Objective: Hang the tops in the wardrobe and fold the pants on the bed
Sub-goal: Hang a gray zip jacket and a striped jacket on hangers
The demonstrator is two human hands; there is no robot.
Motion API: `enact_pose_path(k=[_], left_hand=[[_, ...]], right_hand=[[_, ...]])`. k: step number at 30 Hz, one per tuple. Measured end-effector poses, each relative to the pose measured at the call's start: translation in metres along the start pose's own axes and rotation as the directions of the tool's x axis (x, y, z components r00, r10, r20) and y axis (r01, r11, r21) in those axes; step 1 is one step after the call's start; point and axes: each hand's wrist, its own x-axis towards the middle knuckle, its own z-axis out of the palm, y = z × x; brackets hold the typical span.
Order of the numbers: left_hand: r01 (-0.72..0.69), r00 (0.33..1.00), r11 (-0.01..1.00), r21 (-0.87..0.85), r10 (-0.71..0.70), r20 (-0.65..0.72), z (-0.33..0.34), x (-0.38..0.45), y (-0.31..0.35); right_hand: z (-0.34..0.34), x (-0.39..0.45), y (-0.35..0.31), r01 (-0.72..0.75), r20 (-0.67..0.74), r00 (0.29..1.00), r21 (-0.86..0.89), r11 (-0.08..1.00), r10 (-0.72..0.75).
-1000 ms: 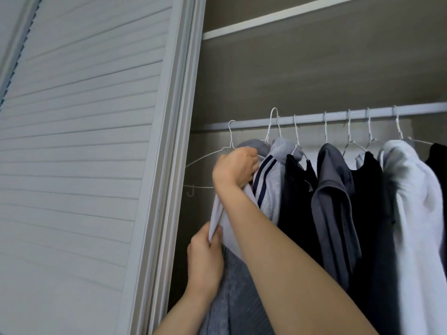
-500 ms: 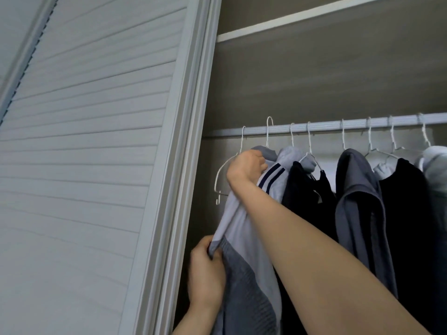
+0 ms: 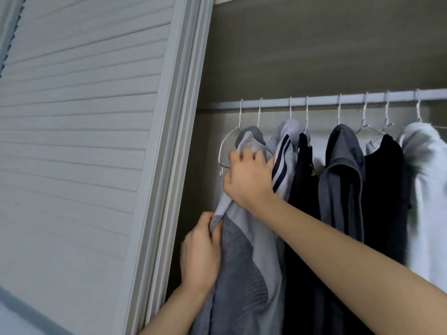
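A grey and pale-lilac top hangs on a white wire hanger at the left end of the wardrobe rail. My right hand grips the top's fabric near its shoulder, just under the hanger's hook. Lower down, my left hand pinches the top's left edge. The hanger's lower part is hidden by cloth and by my right hand.
Further right on the rail hang a white top with navy stripes, a black top, a dark grey top, another black top and a white top. The louvred wardrobe door stands close on the left.
The view has shifted so the rail and clothes sit further right and lower. The hanger's hook now rests on the rail. My right hand has slid slightly down the shoulder.
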Motion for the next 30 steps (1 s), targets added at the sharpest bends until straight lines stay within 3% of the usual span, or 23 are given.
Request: enact_pose_path(k=[4, 6, 10, 14, 17, 20, 24, 30], left_hand=[[-0.047, 0.996, 0.999, -0.014, 0.046, -0.081, -0.017, -0.02, 0.005], [-0.067, 0.996, 0.998, 0.016, 0.068, -0.063, -0.022, -0.031, 0.011], [-0.104, 0.981, 0.983, 0.152, 0.076, 0.176, -0.026, -0.069, 0.019], [-0.132, 0.988, 0.902, 0.41, 0.089, 0.123, -0.045, -0.098, 0.032], [-0.082, 0.995, 0.816, 0.572, 0.032, 0.096, -0.069, -0.109, 0.05], [-0.004, 0.988, 0.812, 0.583, -0.085, 0.126, -0.085, -0.145, 0.076], [0.208, 0.961, 0.777, 0.594, -0.277, 0.026, -0.121, -0.214, 0.114], [0.353, 0.931, 0.719, 0.599, -0.331, -0.151, -0.203, -0.343, 0.199]], right_hand=[[-0.002, -0.038, 0.002, 0.181, -0.091, 0.981, 0.098, 0.979, -0.172], [-0.006, -0.055, 0.004, 0.2, -0.004, 0.978, 0.295, 0.934, -0.209], [-0.004, -0.087, 0.007, 0.036, 0.115, 0.983, 0.637, 0.77, -0.141], [-0.017, -0.134, 0.003, -0.125, 0.276, 0.951, 0.756, 0.643, -0.14], [-0.038, -0.17, 0.001, -0.227, 0.364, 0.916, 0.816, 0.531, -0.169], [-0.072, -0.215, 0.003, -0.281, 0.435, 0.871, 0.821, 0.497, -0.227], [-0.131, -0.281, 0.005, -0.269, 0.4, 0.885, 0.858, 0.438, -0.24], [-0.223, -0.375, -0.014, -0.233, 0.33, 0.87, 0.93, 0.282, -0.368]])
